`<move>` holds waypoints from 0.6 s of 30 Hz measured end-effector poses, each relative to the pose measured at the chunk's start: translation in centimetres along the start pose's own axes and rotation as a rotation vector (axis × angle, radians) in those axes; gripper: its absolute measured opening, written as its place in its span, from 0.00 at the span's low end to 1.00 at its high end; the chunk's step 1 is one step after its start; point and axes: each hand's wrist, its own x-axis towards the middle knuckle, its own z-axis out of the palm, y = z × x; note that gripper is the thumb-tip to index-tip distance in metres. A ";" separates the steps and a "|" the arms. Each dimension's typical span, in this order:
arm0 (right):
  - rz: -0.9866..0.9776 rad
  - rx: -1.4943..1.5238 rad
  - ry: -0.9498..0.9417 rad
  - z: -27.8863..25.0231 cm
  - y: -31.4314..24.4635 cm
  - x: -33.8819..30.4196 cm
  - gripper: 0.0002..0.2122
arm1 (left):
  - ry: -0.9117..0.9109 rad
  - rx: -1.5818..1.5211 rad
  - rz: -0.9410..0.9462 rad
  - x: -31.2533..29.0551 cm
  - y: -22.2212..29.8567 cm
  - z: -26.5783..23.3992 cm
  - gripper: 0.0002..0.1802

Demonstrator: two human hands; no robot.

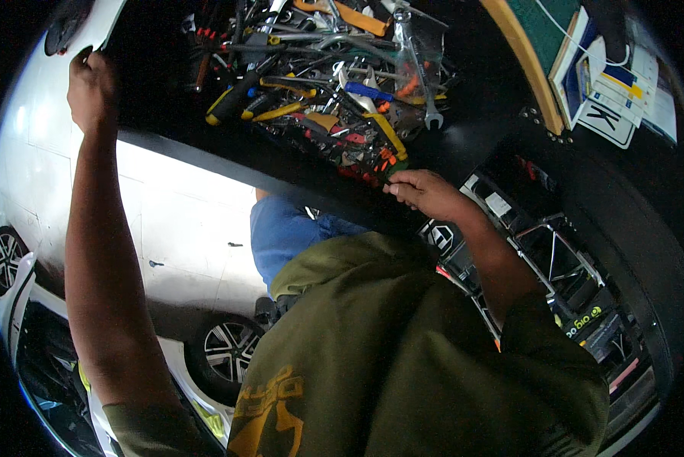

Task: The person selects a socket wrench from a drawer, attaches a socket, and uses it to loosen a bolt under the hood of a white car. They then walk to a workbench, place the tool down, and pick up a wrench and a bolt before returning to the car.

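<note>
A heap of hand tools (pixel 319 91) lies on a dark surface ahead of me. My right hand (pixel 425 194) is at its near right edge, fingers pinched together by a small dark green piece (pixel 397 169); what they hold is hidden. Close by are orange and red bits (pixel 387 158) and a yellow handle (pixel 391 137). A steel wrench (pixel 425 84) lies above, and pliers with yellow-black handles (pixel 231 99) are at the heap's left. My left hand (pixel 93 90) is raised at the far left, fingers curled against something dark that I cannot make out.
A black front edge (pixel 205 164) runs between me and the tools. At the far right stand a wood-edged green board (pixel 536 46) and papers and plates (pixel 612 99). Black cases and metal frames (pixel 555 251) are at my right. White vehicles with wheels (pixel 228 346) stand at left.
</note>
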 end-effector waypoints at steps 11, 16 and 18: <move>-0.249 0.788 -0.149 -0.1 -3.1 -5.0 0.14 | 0.027 -0.813 -0.260 0.2 -0.2 -2.1 0.19; -0.333 1.097 -0.285 -0.2 -6.7 -4.9 0.09 | -0.221 -1.444 -0.305 -4.6 -5.4 -8.1 0.14; -0.352 1.202 -0.343 0.1 -8.4 -4.0 0.08 | -0.323 -1.516 -0.380 -9.4 -5.6 -9.8 0.15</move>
